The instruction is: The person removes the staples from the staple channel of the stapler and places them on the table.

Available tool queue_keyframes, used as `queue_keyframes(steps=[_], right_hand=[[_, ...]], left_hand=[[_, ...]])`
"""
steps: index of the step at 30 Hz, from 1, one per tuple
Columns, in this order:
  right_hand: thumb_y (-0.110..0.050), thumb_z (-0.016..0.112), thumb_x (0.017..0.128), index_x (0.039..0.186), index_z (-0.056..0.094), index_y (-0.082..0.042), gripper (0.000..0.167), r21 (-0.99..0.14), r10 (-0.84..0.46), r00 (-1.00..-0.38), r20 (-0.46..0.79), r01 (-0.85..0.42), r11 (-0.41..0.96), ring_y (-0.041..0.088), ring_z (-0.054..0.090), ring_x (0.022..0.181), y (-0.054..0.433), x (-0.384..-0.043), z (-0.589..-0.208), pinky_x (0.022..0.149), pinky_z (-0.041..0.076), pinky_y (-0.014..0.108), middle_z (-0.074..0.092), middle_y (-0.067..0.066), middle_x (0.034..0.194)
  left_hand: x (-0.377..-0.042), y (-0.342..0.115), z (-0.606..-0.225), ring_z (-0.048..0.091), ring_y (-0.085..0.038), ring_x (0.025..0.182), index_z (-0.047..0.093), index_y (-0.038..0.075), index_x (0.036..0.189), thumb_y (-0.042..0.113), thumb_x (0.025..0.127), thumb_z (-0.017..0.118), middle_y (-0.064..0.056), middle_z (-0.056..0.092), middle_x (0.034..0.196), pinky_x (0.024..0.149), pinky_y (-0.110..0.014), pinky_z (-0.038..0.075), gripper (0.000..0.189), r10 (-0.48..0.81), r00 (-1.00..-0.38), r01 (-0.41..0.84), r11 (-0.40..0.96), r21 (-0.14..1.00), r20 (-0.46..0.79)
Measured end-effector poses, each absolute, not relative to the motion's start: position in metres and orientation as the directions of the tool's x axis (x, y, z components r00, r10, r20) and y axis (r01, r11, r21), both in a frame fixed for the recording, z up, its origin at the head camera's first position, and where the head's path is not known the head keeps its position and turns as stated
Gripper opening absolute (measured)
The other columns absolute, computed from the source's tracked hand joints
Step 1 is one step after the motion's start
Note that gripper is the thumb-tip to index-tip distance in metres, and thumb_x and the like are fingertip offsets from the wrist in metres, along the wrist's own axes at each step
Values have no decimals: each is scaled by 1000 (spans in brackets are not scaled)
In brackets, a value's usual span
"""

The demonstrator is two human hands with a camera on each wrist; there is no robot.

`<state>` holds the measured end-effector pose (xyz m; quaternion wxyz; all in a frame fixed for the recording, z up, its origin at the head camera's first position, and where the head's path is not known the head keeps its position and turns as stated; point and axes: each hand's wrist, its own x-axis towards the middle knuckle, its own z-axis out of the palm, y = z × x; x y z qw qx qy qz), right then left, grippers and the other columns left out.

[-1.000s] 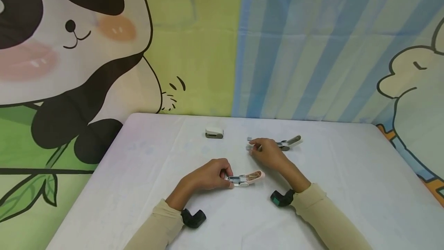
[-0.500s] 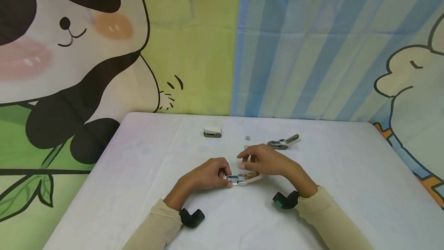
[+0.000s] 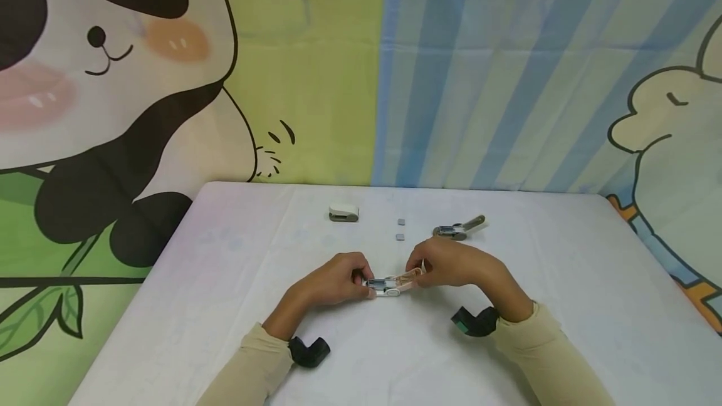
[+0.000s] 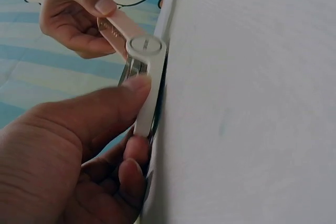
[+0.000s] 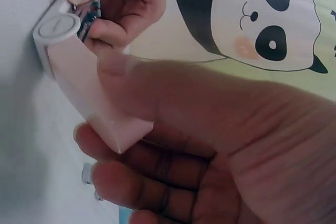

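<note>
A small pink-and-white stapler (image 3: 387, 285) lies with its pink top swung back from the white base. My left hand (image 3: 340, 281) pinches the base's end between thumb and fingers, as the left wrist view shows on the white side arm (image 4: 153, 95). My right hand (image 3: 458, 263) holds the raised pink top (image 5: 86, 85); in the right wrist view the thumb lies along it and curled fingers sit beneath its tip. Part of the metal staple channel shows between the hands. My left fingers hide the base's far end.
Two small grey staple strips (image 3: 400, 237) lie beyond the hands on the white table (image 3: 254, 230). Behind my right hand is an open grey stapler (image 3: 459, 229). A closed white-and-grey stapler (image 3: 343, 212) stands at the back, left of the strips.
My right hand has come back from the staple strips to the pink-and-white stapler and taken hold of its pink top. The left hand keeps its grip on the base.
</note>
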<state>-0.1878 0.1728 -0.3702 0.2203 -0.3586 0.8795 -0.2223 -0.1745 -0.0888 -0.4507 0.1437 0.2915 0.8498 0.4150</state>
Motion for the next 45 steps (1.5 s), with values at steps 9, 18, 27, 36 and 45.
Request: queue_keyframes(steps=[9, 18, 27, 36, 45], right_hand=[[-7, 73, 84, 97, 74, -12, 13, -507, -702, -678, -217, -537, 675, 10, 51, 68, 171, -193, -366, 61, 47, 27, 62, -10, 86], [-7, 71, 85, 97, 74, -13, 13, -496, -706, -677, -207, -550, 672, 9, 51, 70, 180, -194, -364, 62, 46, 27, 62, -11, 86], [-8, 71, 86, 103, 73, -10, 17, -497, -672, -721, -170, -526, 690, 11, 53, 75, 192, -197, -356, 64, 47, 29, 64, -5, 94], [-8, 69, 88, 105, 72, -8, 18, -517, -687, -717, -122, -545, 660, 11, 53, 76, 196, -195, -356, 64, 48, 28, 64, -5, 92], [-12, 72, 88, 108, 73, -12, 20, -536, -704, -709, -34, -582, 611, 9, 53, 75, 212, -195, -375, 62, 48, 26, 59, -11, 87]], left_hand=[[-178, -90, -448, 54, -12, 79, 66, 11, 93, 12, 82, 79, 4, 58, 87, 70, -27, 47, 16, 595, -794, 471, 466, 749, 128], [-173, -83, -450, 54, -9, 76, 66, 11, 93, 14, 83, 78, 5, 59, 87, 68, -26, 47, 16, 584, -806, 425, 455, 782, 98], [-176, -73, -446, 55, -9, 76, 66, 13, 98, 16, 86, 76, 4, 59, 87, 67, -27, 47, 15, 542, -829, 426, 445, 788, 142], [-176, -69, -452, 55, -11, 80, 66, 15, 98, 14, 85, 76, 5, 58, 90, 68, -27, 47, 16, 484, -860, 401, 440, 803, 164], [-177, -67, -451, 56, -10, 82, 66, 15, 98, 14, 86, 75, 6, 58, 93, 69, -25, 47, 15, 515, -838, 433, 432, 791, 178]])
